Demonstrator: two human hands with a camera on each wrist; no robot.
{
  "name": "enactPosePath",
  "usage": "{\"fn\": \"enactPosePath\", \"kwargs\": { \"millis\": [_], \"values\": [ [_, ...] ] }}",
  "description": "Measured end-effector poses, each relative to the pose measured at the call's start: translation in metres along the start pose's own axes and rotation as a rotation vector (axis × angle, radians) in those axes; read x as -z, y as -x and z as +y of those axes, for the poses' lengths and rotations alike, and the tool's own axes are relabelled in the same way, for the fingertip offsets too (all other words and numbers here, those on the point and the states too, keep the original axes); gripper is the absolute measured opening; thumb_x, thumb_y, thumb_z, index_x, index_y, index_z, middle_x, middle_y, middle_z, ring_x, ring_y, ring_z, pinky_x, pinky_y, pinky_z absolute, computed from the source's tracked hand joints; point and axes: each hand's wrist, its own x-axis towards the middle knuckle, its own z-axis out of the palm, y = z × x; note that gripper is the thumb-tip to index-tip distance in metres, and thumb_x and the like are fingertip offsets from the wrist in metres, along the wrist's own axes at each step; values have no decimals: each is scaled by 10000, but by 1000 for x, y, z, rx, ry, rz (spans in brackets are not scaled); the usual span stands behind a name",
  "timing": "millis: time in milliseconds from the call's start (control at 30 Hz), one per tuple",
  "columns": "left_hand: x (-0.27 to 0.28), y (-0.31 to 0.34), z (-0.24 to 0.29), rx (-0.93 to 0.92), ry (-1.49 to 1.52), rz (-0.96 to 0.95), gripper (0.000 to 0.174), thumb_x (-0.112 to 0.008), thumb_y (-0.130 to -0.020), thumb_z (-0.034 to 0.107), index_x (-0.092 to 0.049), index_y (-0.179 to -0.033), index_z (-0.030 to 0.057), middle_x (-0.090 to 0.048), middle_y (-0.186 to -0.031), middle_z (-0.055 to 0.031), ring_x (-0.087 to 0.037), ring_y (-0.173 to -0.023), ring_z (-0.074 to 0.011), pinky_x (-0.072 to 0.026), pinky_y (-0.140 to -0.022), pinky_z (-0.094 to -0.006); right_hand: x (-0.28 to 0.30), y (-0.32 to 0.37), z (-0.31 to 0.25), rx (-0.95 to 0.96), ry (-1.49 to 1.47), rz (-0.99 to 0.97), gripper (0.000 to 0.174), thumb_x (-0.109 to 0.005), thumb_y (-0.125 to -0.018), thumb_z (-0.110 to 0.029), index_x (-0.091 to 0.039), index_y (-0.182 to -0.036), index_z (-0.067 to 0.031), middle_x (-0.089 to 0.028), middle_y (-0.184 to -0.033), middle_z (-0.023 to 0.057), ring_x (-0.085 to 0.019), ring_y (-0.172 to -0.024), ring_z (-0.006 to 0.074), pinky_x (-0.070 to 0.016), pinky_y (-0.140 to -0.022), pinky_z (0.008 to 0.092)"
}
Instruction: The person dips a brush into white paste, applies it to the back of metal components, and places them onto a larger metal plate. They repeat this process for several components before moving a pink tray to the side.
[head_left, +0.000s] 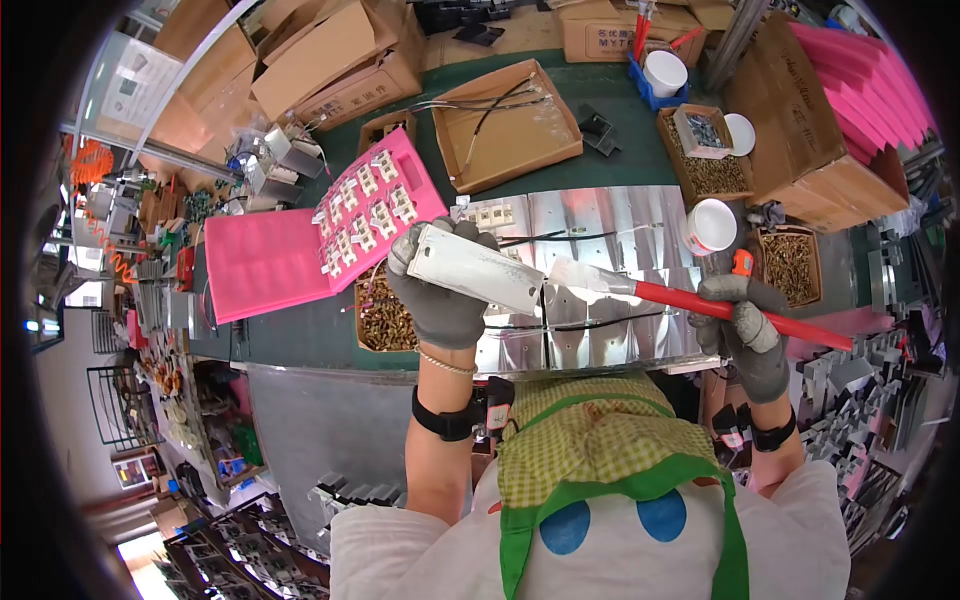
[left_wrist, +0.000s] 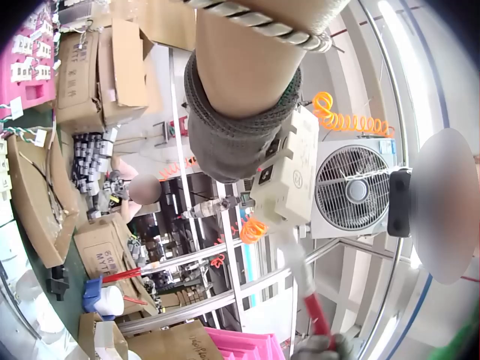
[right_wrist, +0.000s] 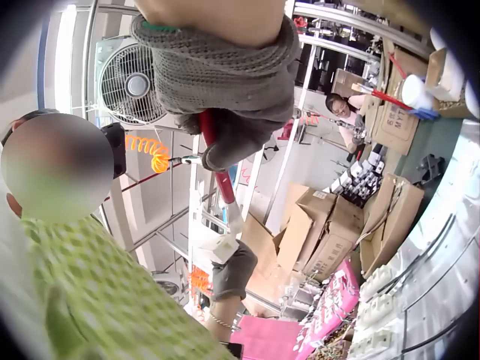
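Note:
My gloved left hand [head_left: 440, 308] grips a long white casing [head_left: 470, 266] with its flat, grey-smeared face turned up. In the left wrist view the casing [left_wrist: 291, 169] shows dark openings on its other side. My gloved right hand [head_left: 752, 335] holds a brush [head_left: 700, 302] by its red handle, fingers curled round it. The brush's pale, flat head [head_left: 590, 277] is right at the casing's right end. Beneath both hands lie shiny metal sheets [head_left: 610, 215], with black cables across them and small white blocks [head_left: 490, 215] at their left edge.
A pink foam tray [head_left: 270, 255] with rows of white parts stands left. A box of small brass-coloured pieces [head_left: 385, 315] sits by the left hand. Behind are an open carton [head_left: 505, 165] and a screw box [head_left: 715, 175]. A white tub [head_left: 711, 227] stands near the right hand.

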Motion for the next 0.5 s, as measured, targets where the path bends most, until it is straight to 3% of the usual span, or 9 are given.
{"fn": "enactPosePath", "kwargs": {
  "millis": [100, 133, 233, 367, 500],
  "values": [
    [-23, 3, -10, 73, -9, -89, 312, -436, -770, 338, -564, -789, 54, -516, -673, -42, -439, -625, -186, -373, -616, -317, -22, -2, -5, 162, -54, -7, 448, -569, -774, -377, -547, -995, 12, -594, -748, 113, -550, -559, 139, -445, -495, 245],
    [-15, -1, -14, -6, 37, -12, 305, -438, -775, 323, -570, -765, 48, -502, -655, -45, -424, -611, -180, -369, -604, -322, -27, -4, -7, 158, 43, -47, 450, -568, -779, -389, -558, -985, 11, -592, -767, 131, -569, -577, 149, -461, -511, 254],
    [3, -7, -5, 68, 36, -111, 314, -449, -774, 324, -568, -746, 36, -484, -641, -49, -400, -592, -172, -360, -592, -321, -11, -6, -6, 297, 182, -199, 430, -562, -803, -350, -571, -1013, 26, -602, -762, 109, -585, -598, 157, -476, -536, 249],
    [-13, -1, -10, 78, -45, 25, 331, -454, -788, 341, -560, -762, 29, -458, -614, -52, -367, -563, -160, -337, -560, -307, 7, 5, -8, 230, 139, -148, 410, -565, -802, -315, -570, -1022, 31, -602, -788, 121, -581, -599, 138, -483, -544, 249],
    [-15, -4, -13, 110, 58, -129, 356, -453, -795, 367, -557, -772, 26, -414, -589, -37, -338, -542, -155, -321, -537, -294, -18, 0, -6, 136, 56, -18, 430, -564, -793, -365, -567, -947, 37, -597, -733, 145, -574, -543, 160, -465, -472, 231]
  ]
}}
